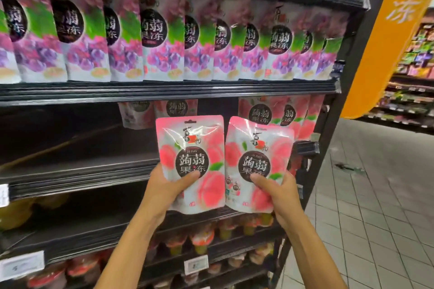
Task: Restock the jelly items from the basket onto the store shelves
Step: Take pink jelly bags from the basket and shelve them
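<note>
centre frame: left hand (164, 186) grips one glossy peach pouch (191, 162), right hand (278, 191) grips the other flat pouch (254, 166).

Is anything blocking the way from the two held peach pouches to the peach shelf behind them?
Nothing visible does. The left hand holds the left pouch, the right hand the right pouch, before the shelf; shelved pouches stand farther back.

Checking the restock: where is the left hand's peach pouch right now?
Head view, centre: the left hand holds the peach pouch upright before the middle shelf, beside the second pouch in the right hand.
</note>
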`<action>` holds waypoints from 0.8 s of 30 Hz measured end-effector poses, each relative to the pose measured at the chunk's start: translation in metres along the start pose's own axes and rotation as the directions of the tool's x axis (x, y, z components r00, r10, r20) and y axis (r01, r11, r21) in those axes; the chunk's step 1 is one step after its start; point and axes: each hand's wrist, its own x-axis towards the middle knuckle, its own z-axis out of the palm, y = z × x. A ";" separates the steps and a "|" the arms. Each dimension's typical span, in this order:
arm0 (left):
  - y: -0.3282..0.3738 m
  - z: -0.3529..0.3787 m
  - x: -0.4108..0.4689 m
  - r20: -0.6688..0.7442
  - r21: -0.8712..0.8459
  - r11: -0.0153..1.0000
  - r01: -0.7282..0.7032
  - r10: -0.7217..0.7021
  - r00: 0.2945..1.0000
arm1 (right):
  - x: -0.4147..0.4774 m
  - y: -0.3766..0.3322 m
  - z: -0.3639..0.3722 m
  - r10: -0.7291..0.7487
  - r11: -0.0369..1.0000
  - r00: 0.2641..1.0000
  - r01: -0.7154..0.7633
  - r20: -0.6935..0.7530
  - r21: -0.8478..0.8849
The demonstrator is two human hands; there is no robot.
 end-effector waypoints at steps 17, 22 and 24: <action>-0.018 0.016 0.044 -0.177 0.042 0.999 0.004 0.004 0.984 | 0.119 -0.025 0.021 -0.129 0.987 0.988 0.136 0.080 -0.090; -0.021 0.017 0.049 -0.215 0.070 0.997 0.012 0.003 0.977 | 0.147 -0.027 0.032 -0.124 0.980 0.987 0.138 0.105 -0.144; -0.021 0.019 0.051 -0.228 0.079 0.997 0.011 0.007 0.974 | 0.153 -0.026 0.036 -0.144 0.968 0.987 0.155 0.072 -0.196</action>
